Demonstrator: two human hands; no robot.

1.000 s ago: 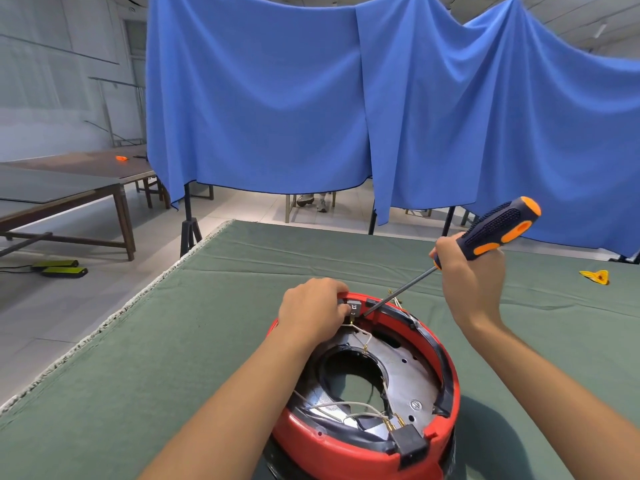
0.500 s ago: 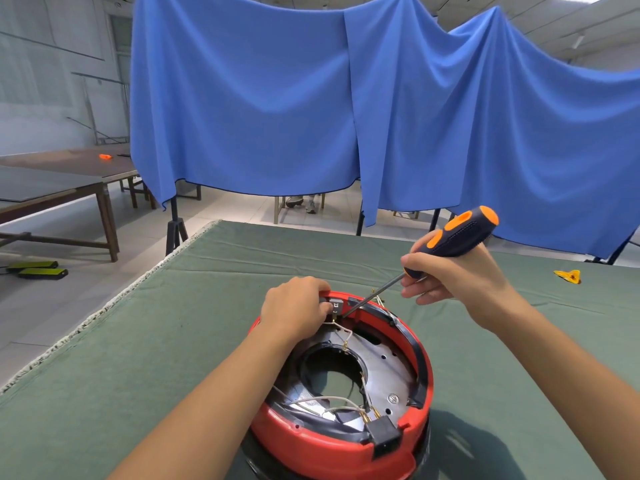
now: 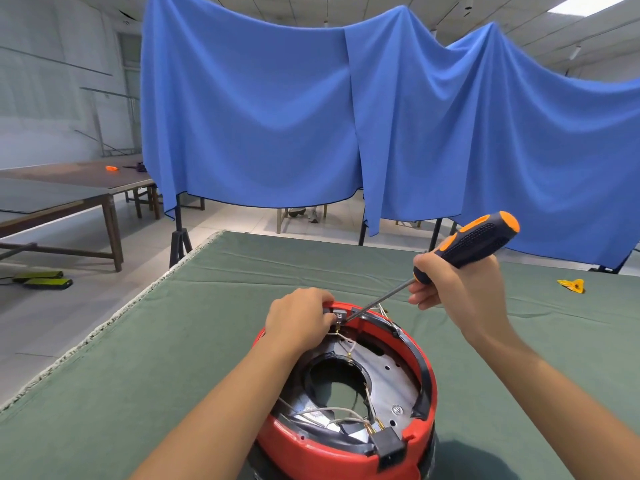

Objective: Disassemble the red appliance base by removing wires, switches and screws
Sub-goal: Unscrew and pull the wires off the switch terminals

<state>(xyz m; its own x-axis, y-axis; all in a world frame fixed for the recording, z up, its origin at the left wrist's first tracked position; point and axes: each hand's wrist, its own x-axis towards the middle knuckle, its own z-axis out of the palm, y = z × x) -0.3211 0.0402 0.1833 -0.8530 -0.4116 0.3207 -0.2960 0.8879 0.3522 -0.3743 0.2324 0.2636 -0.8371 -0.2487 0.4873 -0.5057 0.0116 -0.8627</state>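
Note:
The red appliance base (image 3: 426, 375) lies upside down on the green table, its metal plate and thin white wires (image 3: 332, 412) exposed. A black socket (image 3: 389, 445) sits at its near rim. At the far rim my left hand (image 3: 299, 320) grips the edge and pinches a small black switch (image 3: 338, 315). My right hand (image 3: 460, 292) holds a black-and-orange screwdriver (image 3: 474, 239) by the handle. The shaft slants down left, its tip at the switch.
The green cloth-covered table (image 3: 173, 341) ends at a frayed left edge. A small yellow object (image 3: 573, 285) lies far right on the cloth. Blue curtains (image 3: 259, 116) hang behind. Wooden tables (image 3: 69, 188) stand at the left, and yellow-black items (image 3: 43, 278) lie on the floor.
My right hand has shifted its hold on the screwdriver handle and moved slightly; the tip stays at the switch. My left hand keeps its grip at the far rim. The camera tilted.

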